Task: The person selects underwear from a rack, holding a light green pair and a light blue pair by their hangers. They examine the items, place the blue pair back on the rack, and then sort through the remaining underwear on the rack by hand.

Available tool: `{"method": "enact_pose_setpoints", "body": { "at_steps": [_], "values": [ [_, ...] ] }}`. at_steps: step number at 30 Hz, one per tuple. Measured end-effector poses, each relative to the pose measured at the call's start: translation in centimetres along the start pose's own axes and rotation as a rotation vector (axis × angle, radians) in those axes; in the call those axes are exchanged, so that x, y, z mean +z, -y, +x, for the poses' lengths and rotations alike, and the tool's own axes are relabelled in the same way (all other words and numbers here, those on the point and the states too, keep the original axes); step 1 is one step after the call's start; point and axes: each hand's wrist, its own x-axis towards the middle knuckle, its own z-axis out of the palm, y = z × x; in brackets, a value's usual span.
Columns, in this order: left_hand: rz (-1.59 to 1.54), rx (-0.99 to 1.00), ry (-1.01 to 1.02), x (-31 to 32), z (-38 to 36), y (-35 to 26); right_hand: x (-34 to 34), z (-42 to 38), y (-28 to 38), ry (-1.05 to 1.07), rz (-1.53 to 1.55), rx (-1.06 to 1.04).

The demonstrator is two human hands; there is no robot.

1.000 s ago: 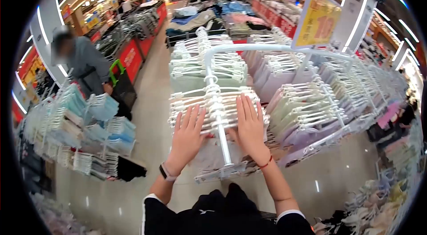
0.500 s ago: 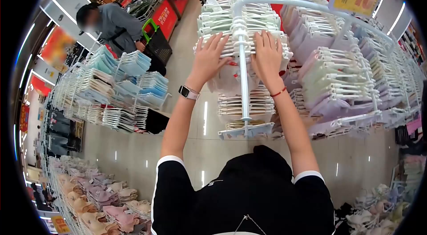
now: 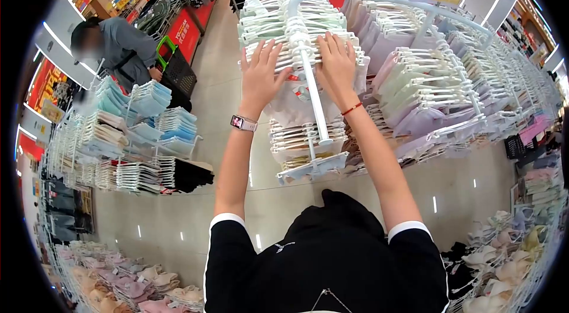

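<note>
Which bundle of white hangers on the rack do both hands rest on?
The bundle of white hangers at the top of the nearest white rack arm: left hand and right hand lie flat either side. The lower bundles hang untouched.

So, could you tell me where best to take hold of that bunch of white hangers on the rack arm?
Probably grip the bunch of white hangers by its two outer ends, coming from the near side: the rack arm splits it down the middle, and the left hand and right hand already lie either side.
</note>
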Motion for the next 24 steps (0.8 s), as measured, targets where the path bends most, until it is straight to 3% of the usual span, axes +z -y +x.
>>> {"method": "enact_pose_setpoints", "body": {
  "at_steps": [6, 11, 13, 15, 17, 18, 20, 22, 24],
  "values": [
    [-0.01, 0.023, -0.132, -2.4, -0.6, -2.0, -2.1, 0.4, -0.6, 0.174, 0.022, -0.052],
    [0.082, 0.16, -0.324, -2.5, -6.5, -5.0, -6.4, -2.2, 0.5, 0.084, 0.201, -0.017],
    [-0.149, 0.1, -0.258, -0.6, -10.9, -6.1, -6.8, -5.7, -0.3, -0.075, 0.453, -0.006],
    [-0.361, -0.034, -0.063, 1.3, -13.6, -7.4, -5.1, -11.4, -0.6, -0.229, 0.617, 0.165],
    [-0.597, -0.143, 0.272, 4.4, -14.6, -7.7, -2.7, -15.5, -0.1, 0.049, 0.746, 0.421],
    [-0.687, -0.171, 0.396, 5.5, -14.0, -7.9, -1.1, -16.7, -0.4, 0.213, 0.808, 0.453],
    [-0.725, -0.159, 0.423, 8.8, -13.3, -7.6, 2.0, -18.2, -1.3, 0.532, 0.924, 0.509],
    [-0.766, -0.117, 0.521, 11.9, -12.2, -5.8, 5.2, -18.9, -2.4, 0.548, 0.912, 0.459],
    [-0.683, -0.219, 0.585, 13.2, -10.2, -4.8, 8.4, -19.4, -3.4, 0.544, 0.892, 0.398]
  ]
}}
